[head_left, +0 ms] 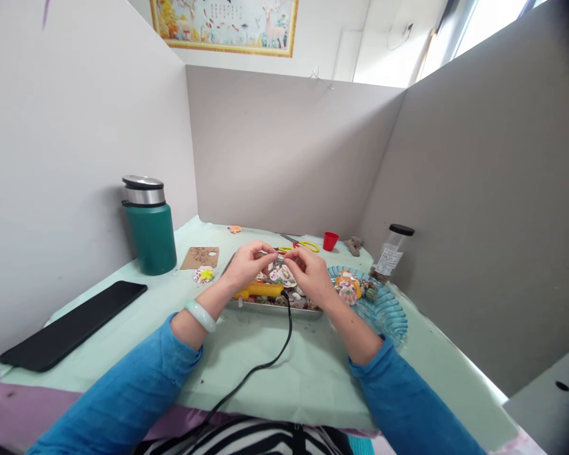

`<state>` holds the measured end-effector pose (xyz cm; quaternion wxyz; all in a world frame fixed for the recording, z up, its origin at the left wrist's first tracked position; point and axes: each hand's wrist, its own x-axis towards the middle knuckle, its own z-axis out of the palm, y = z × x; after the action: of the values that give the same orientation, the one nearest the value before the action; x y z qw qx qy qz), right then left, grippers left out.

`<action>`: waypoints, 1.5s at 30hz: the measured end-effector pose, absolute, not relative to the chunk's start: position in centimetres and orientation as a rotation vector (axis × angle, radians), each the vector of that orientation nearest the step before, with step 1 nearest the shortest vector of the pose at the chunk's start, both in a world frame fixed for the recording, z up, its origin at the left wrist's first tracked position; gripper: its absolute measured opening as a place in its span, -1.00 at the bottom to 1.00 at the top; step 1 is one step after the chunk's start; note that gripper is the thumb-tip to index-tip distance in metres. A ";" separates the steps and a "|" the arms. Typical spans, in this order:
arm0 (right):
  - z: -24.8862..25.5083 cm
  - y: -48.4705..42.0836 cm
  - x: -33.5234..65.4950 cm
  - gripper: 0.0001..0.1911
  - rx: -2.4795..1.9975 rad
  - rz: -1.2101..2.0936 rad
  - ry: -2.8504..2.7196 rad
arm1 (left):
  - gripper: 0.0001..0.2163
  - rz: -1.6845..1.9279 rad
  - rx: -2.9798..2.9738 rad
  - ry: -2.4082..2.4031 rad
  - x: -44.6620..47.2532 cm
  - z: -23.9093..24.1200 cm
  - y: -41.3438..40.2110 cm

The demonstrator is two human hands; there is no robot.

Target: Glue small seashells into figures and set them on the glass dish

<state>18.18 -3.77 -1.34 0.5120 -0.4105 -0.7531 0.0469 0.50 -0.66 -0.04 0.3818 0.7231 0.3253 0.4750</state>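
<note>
Both hands are raised close together over a metal tray (265,309) filled with shells and small stones. My left hand (250,262) has thumb and fingertips pinched together; whatever lies between them is too small to name. Facing it, my right hand (309,273) pinches in the same way, its fingertips near those of the left. Below the hands, a yellow hot glue gun (260,290) rests across the tray, its black cord (270,363) running toward me. Whitish shells (281,274) show between the hands.
A blue glass plate (393,316) with decorated shells (348,287) stands right, by a clear jar (391,254). Scissors (308,246) and a red cup (330,241) lie behind. Left are a green bottle (150,234), black mat (76,325), brown card (199,257) and flower-decorated disc (203,274). Grey partitions (294,151) surround the table.
</note>
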 end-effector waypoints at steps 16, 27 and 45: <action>-1.9 -3.9 18.1 -0.80 -1.101 -0.390 -2.013 | -0.91 1.345 2.552 1.030 0.8 -0.9 -1.0; -2.1 -3.8 18.2 -0.79 -1.071 -0.397 -1.985 | -0.84 1.292 2.700 1.099 0.8 -1.2 -1.3; -1.9 -4.0 18.0 -0.76 -0.978 -0.050 -1.857 | -0.76 1.175 1.603 0.813 0.4 0.2 -0.9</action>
<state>17.97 -4.03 -1.85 0.4978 -0.4042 -0.7670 -0.0205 0.41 -0.93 0.19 0.4769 0.6562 0.3326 0.4810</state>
